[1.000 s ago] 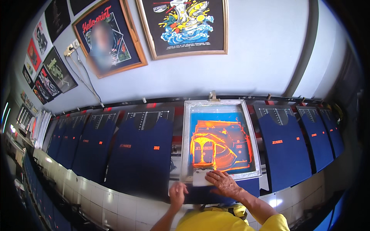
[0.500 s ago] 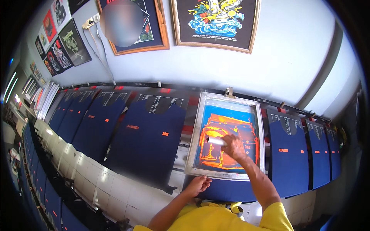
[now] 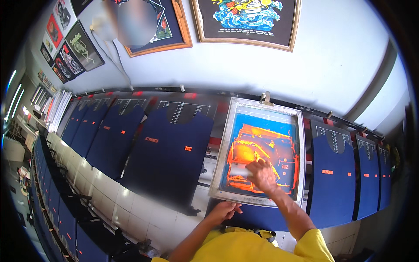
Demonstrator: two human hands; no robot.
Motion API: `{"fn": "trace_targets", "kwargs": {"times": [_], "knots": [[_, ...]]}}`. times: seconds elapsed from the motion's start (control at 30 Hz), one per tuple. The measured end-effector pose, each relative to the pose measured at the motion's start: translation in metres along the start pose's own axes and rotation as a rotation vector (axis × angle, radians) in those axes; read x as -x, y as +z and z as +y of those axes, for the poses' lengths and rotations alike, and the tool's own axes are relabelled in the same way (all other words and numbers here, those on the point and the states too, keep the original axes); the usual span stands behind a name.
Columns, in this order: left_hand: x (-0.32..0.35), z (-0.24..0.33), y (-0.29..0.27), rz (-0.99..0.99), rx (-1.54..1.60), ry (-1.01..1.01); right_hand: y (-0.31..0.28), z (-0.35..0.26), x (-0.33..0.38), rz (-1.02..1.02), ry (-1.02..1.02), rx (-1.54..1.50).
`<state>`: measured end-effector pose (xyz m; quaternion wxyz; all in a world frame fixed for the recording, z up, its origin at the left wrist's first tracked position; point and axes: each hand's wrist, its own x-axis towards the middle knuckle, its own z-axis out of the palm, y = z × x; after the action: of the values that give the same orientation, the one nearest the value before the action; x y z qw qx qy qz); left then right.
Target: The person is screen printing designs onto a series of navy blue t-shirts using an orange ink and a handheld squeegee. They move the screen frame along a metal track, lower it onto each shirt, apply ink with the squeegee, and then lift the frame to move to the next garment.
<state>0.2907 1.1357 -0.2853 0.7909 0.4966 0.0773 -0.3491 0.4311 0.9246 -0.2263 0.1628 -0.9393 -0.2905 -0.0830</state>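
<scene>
R. hand w/ pale squeegee on inked print screen; L. hand by near edge.
R. hand: fingers closed round RH end of squeegee, blade motion-blurred, over orange ink, lower-left part of blue mesh. L. hand: fingers curled in, just beside frame's near bar; can't tell if touching, or if anything's pinched. Screen: metal-framed, rectang., flat over navy shirt, whose lower end shows on near side; metal clamp at far bar. Adj. L: navy shirt on dark board, small orange print. Adj. R: another, same type. Further out, both sides: more of same. Behind: dk. rail, pale wall, framed picture.
</scene>
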Motion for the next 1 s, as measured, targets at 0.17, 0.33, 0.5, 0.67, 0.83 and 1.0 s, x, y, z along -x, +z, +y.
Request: {"fn": "trace_targets", "kwargs": {"times": [0.17, 0.33, 0.5, 0.67, 0.83, 1.0], "knots": [[0.016, 0.041, 0.009, 0.303, -0.516, 0.310, -0.019, -0.018, 0.021, 0.060, -0.013, -0.017], [0.008, 0.079, 0.010, 0.446, -1.169, 0.982, -0.007, -0.051, 0.055, 0.069, 0.016, -0.002], [-0.043, 0.090, -0.013, 0.277, -1.275, 0.954, 0.016, -0.033, 0.027, 0.211, 0.037, 0.043], [-0.128, 0.166, -0.028, 0.285, -1.233, 1.051, 0.021, 0.023, -0.052, 0.241, 0.170, 0.072], [-0.092, 0.150, -0.029, 0.216, -1.310, 0.896, -0.005, -0.008, -0.022, 0.257, 0.090, -0.008], [-0.002, 0.083, -0.013, 0.201, -1.355, 0.836, -0.002, -0.070, 0.054, 0.104, 0.102, -0.054]]}}
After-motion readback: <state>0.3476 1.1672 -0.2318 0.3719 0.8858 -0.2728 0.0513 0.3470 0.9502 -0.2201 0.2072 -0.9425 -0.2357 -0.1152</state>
